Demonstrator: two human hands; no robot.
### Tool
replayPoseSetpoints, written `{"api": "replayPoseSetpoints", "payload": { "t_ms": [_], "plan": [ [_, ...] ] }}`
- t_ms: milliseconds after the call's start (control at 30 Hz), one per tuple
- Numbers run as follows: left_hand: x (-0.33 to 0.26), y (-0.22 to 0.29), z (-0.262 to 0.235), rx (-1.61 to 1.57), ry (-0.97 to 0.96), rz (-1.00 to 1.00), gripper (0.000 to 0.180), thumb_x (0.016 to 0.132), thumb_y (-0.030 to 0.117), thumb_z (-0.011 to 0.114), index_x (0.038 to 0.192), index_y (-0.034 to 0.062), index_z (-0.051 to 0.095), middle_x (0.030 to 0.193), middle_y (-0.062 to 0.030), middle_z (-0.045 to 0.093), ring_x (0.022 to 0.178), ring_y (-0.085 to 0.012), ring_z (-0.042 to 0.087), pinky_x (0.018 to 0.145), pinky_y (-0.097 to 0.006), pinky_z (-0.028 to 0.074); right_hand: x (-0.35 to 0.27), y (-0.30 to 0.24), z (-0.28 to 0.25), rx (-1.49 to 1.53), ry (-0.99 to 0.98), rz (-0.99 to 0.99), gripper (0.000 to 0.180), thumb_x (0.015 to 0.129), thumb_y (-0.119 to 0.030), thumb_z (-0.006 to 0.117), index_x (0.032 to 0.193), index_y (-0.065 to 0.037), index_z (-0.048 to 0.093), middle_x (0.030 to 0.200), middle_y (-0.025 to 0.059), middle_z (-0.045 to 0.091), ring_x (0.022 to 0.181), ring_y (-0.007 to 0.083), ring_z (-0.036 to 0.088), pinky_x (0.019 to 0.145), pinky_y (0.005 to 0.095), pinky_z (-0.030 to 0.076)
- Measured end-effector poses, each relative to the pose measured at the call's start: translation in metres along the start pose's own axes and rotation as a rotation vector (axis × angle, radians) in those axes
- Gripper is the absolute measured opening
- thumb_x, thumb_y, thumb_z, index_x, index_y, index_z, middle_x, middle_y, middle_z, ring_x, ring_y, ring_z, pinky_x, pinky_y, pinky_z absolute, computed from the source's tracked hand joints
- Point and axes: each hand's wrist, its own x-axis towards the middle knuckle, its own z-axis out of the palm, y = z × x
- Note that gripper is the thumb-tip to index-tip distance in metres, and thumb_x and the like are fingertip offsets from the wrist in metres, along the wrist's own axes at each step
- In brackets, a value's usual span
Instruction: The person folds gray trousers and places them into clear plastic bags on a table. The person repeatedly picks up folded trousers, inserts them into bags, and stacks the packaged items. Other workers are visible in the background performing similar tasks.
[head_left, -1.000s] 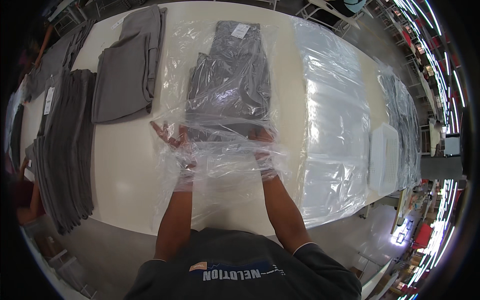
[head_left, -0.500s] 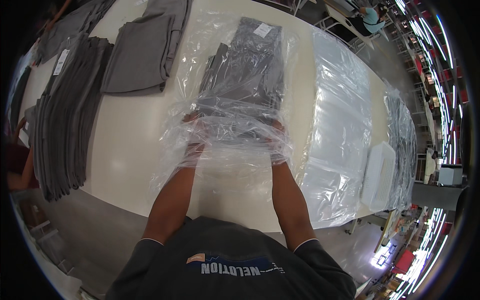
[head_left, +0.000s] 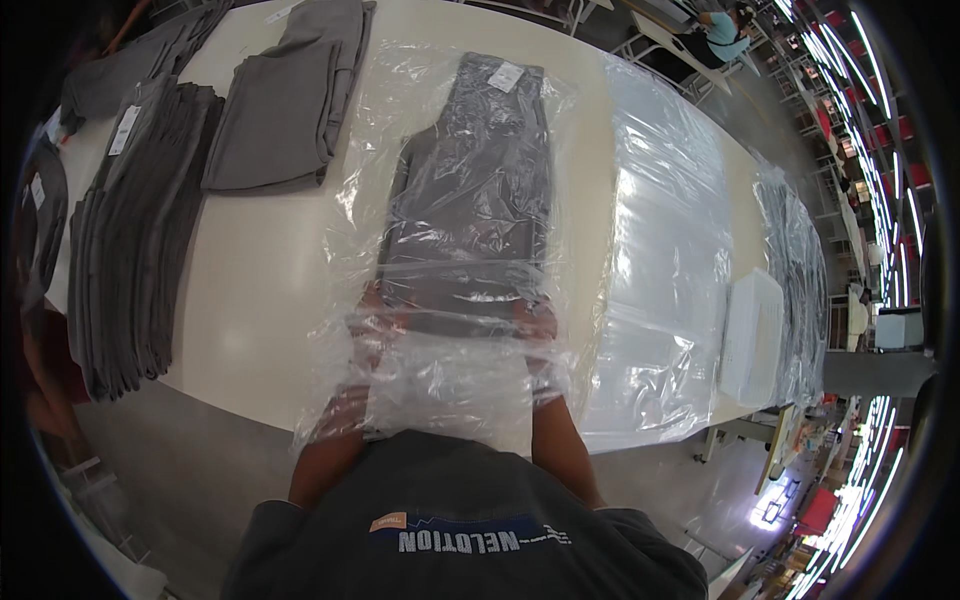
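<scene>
A folded pair of grey trousers [head_left: 465, 185] with a white tag lies inside a clear plastic bag [head_left: 352, 205] on the table before me. Both my forearms reach into the bag from its near end. Under the film, my left hand [head_left: 378, 318] is closed on the near left edge of the trousers. Opposite it, my right hand [head_left: 535, 320] grips the near right edge. Crumpled film bunches around my wrists and blurs the fingers.
A stack of clear bags [head_left: 668, 240] lies to the right on the pale table [head_left: 250, 310]. Beyond it are a white basket [head_left: 752, 335] and bagged garments [head_left: 795, 270]. Folded grey trousers [head_left: 285, 110] and a tall pile [head_left: 145, 240] are at left. People sit or stand farther off.
Both my hands have drawn back toward my body inside the bag. The trousers now lie straighter and flatter, their near end closer to me.
</scene>
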Motion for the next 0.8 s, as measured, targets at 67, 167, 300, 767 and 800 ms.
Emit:
{"api": "replayPoseSetpoints", "payload": {
  "t_ms": [67, 167, 300, 767, 800],
  "plan": [
    [0.006, -0.003, 0.001, -0.044, -0.03, -0.007, 0.035, 0.087, 0.033, 0.058, 0.111, 0.007, 0.061, 0.094, -0.0102, 0.063, 0.077, -0.0176, 0.059, 0.063, -0.033, 0.049, 0.005, 0.005, -0.015, 0.42, -0.262, 0.206, 0.021, 0.09, -0.021, 0.066, 0.104, -0.005, 0.063, 0.096, 0.0069, 0.065, 0.085, 0.0182, 0.062, 0.075, 0.0283, 0.052],
    [0.0, -0.013, -0.004, -0.067, -0.056, -0.033, 0.035, 0.089, 0.035, 0.058, 0.111, 0.0078, 0.061, 0.092, -0.0097, 0.064, 0.074, -0.0152, 0.06, 0.061, -0.03, 0.049, -0.017, -0.022, -0.018, 0.069, -0.176, 0.144, 0.021, 0.088, -0.021, 0.067, 0.099, -0.004, 0.063, 0.095, 0.0073, 0.066, 0.08, 0.0183, 0.064, 0.072, 0.0311, 0.052],
    [-0.063, -0.02, -0.03, 0.102, -0.046, 0.011, 0.04, 0.09, 0.04, 0.057, 0.116, 0.009, 0.06, 0.095, -0.0096, 0.063, 0.075, -0.0144, 0.06, 0.062, -0.029, 0.05, -0.058, -0.011, -0.034, -0.236, -0.335, 0.189, 0.027, 0.089, -0.024, 0.064, 0.105, -0.003, 0.061, 0.102, 0.0125, 0.065, 0.087, 0.0227, 0.064, 0.073, 0.0331, 0.054],
    [-0.056, 0.11, -0.045, 0.876, -0.826, 0.599, 0.09, 0.086, 0.069, 0.045, 0.15, 0.0087, 0.026, 0.155, -0.0198, 0.023, 0.144, -0.0351, 0.02, 0.112, -0.062, 0.011, -0.118, -0.114, -0.004, -0.873, -0.306, -0.357, 0.06, 0.09, -0.041, 0.046, 0.141, -0.011, 0.039, 0.146, 0.0156, 0.037, 0.137, 0.0314, 0.032, 0.112, 0.0538, 0.018],
    [-0.05, 0.115, -0.041, 0.698, -0.855, 0.546, 0.089, 0.087, 0.068, 0.044, 0.15, 0.0081, 0.026, 0.154, -0.0198, 0.024, 0.144, -0.0346, 0.021, 0.112, -0.06, 0.011, -0.128, -0.116, -0.003, -0.738, -0.417, -0.2, 0.054, 0.09, -0.04, 0.047, 0.135, -0.01, 0.047, 0.137, 0.0163, 0.047, 0.128, 0.0335, 0.042, 0.108, 0.0535, 0.027]
  ]
}}
